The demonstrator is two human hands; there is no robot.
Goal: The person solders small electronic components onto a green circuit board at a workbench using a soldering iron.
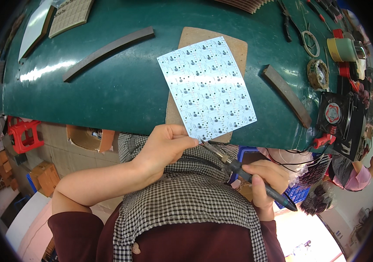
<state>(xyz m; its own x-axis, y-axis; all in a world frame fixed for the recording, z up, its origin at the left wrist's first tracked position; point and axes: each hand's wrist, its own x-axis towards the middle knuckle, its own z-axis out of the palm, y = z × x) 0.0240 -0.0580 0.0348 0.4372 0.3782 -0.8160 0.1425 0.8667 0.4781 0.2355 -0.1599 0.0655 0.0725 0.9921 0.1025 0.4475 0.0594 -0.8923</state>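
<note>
A white circuit board panel with rows of small dark parts lies over a brown board, its near end reaching the table's front edge. My left hand is closed on the panel's near left corner, thumb and fingertips pinched there. In my right hand is a soldering iron, its dark handle gripped between thumb and fingers. The iron's tip points up and left and meets the panel's near edge, right beside my left fingertips. Whether the tip touches a part is too small to tell.
On the green table lie a long dark bar at left and a shorter bar at right. A fan, a tape roll and pliers stand or lie further right. Cables hang near the right front edge.
</note>
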